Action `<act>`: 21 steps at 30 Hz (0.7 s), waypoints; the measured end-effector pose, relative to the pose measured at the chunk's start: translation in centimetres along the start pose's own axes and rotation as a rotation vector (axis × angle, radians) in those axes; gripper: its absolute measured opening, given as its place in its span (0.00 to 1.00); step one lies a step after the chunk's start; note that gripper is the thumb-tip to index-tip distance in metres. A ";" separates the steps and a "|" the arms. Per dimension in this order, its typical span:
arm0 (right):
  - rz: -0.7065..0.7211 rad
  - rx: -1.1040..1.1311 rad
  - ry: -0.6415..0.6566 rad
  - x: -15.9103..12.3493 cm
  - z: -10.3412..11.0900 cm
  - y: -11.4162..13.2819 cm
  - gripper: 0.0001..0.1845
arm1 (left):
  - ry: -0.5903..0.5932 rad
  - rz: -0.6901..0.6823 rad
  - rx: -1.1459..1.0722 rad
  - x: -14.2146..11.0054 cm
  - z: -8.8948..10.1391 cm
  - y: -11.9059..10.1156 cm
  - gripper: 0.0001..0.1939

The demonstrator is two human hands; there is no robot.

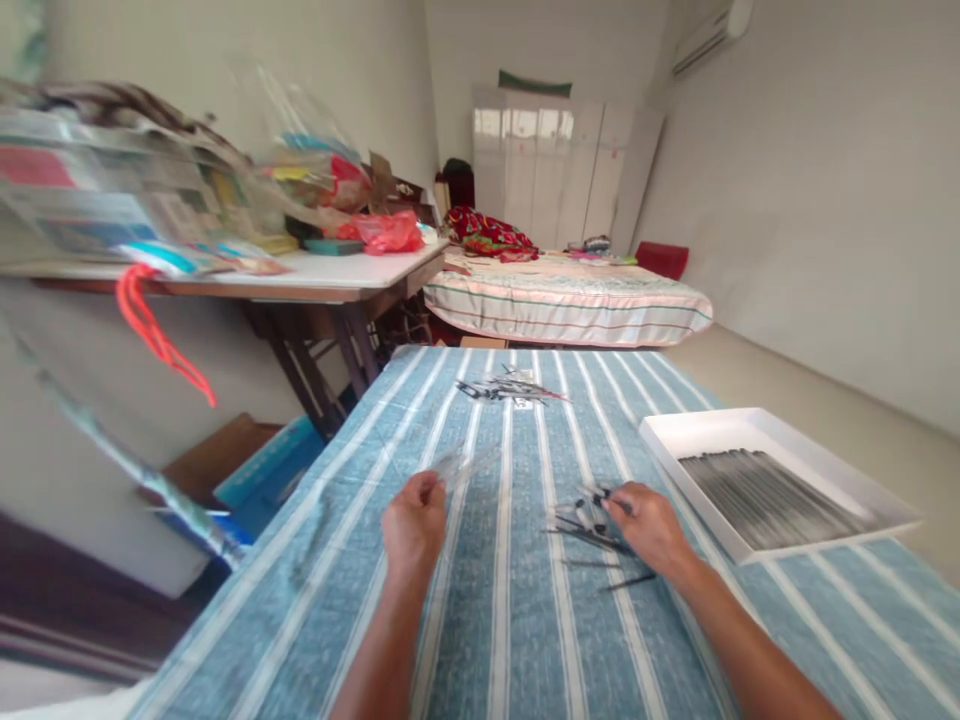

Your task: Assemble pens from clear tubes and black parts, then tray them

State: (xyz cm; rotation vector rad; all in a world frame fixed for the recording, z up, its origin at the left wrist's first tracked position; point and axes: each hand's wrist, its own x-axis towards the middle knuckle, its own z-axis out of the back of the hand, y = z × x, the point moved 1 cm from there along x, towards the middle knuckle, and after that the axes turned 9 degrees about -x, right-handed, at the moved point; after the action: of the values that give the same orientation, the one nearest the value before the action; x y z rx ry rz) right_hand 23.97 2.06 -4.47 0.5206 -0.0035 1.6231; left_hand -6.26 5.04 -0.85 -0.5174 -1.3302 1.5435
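My left hand (415, 522) is closed in a pinch on one end of a thin, clear plastic sleeve (471, 462), which points away to the right over the cloth. On the right, the fingers of my right hand (649, 524) are pinched on a small black piece (599, 497) at the edge of a loose pile. Slim black sticks (589, 533) and little black-and-clear parts lie in that pile, too blurred to name. Beside it stands a shallow white box (712, 515), holding many thin black sticks (772, 500) laid in a row, apparently in clear sleeves.
A blue-and-white striped cloth (484, 600) covers the table. Farther off lies another heap of dark slim pieces (510, 387). To the left, a white desk (315, 272) carries bags, with a red cord (154, 330) hanging down. A bed (570, 295) stands beyond.
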 end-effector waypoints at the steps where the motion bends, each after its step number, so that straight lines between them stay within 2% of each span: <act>1: 0.003 -0.002 -0.026 0.2 -0.4 -0.2 0.15 | 0.010 -0.028 0.043 -0.1 -0.1 0.1 0.11; 5: -0.023 0.017 -0.168 0.6 -1.2 -1.4 0.14 | 0.201 -0.275 0.349 -1.0 -1.3 0.1 0.14; 8: -0.036 0.033 -0.204 0.5 -1.4 -2.3 0.13 | 0.330 -0.403 0.628 -1.5 -2.4 0.1 0.17; 11: -0.057 0.036 -0.210 0.5 -1.3 -2.8 0.11 | 0.361 -0.432 0.795 -1.6 -3.1 0.0 0.17; 15: -0.058 0.037 -0.195 0.6 -1.2 -2.8 0.10 | 0.367 -0.468 0.888 -1.7 -3.5 -0.4 0.17; 21: -0.037 0.016 -0.152 0.8 -1.0 -2.4 0.10 | 0.350 -0.399 0.937 -2.0 -3.7 -1.1 0.17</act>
State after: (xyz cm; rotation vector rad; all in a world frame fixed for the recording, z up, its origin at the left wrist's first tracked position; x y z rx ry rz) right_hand 25.87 3.45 -5.77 0.6517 -0.0939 1.5448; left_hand -2.02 5.00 -1.54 0.0803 -0.3186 1.4562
